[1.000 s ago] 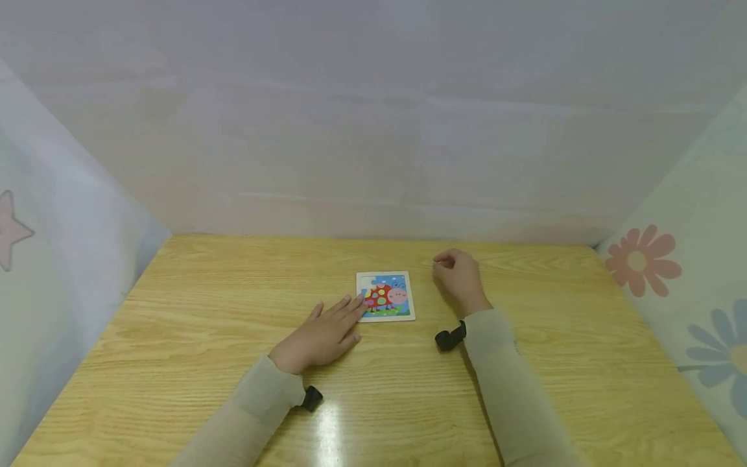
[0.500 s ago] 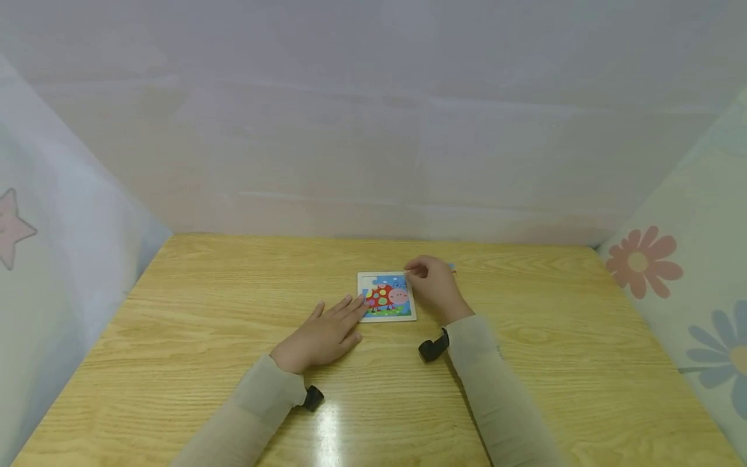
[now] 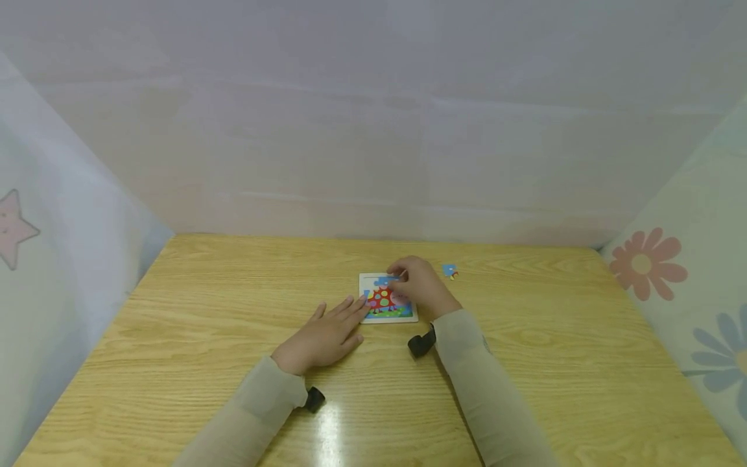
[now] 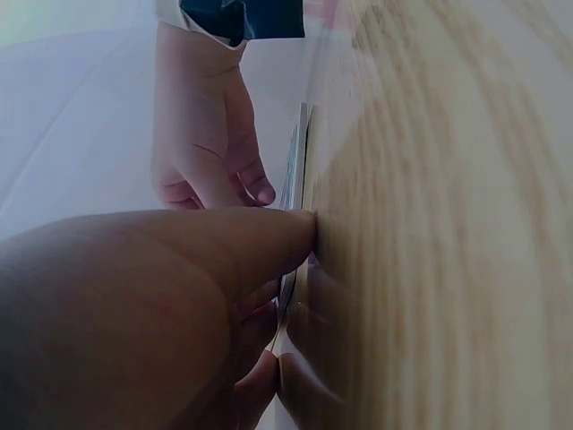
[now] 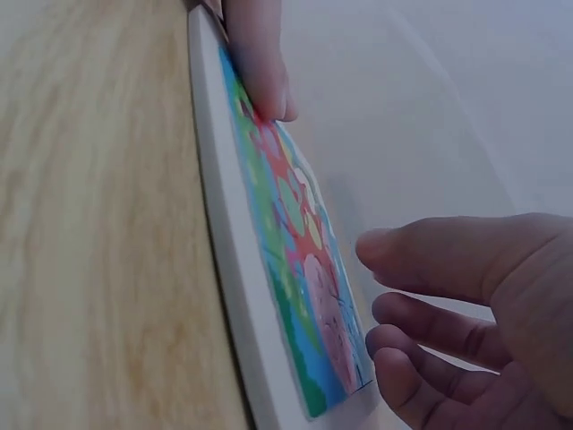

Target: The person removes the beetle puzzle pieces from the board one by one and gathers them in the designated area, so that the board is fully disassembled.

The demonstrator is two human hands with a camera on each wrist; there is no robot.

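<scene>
A square ladybird jigsaw puzzle in a white frame (image 3: 388,320) lies on the wooden table. White backing shows at the upper left of its picture. My left hand (image 3: 323,334) lies flat, straight fingertips resting on the puzzle's left edge. Over the puzzle's upper right part, my right hand (image 3: 423,285) bends its fingers loosely and hides some of the picture. The right wrist view shows a gap between its thumb (image 5: 380,246) and fingers, with nothing seen held there. Beyond this hand, a loose blue puzzle piece (image 3: 449,269) with red and yellow marks lies on the table.
The wooden table (image 3: 175,311) meets a pale cloth wall (image 3: 373,162) at its far edge. Side cloths carry a pink star (image 3: 14,228) on the left and flowers (image 3: 644,264) on the right. A black wrist strap (image 3: 421,342) sits at the right cuff.
My right hand has moved left from beside the loose piece to over the puzzle, uncovering that piece on the table. The left hand keeps its place.
</scene>
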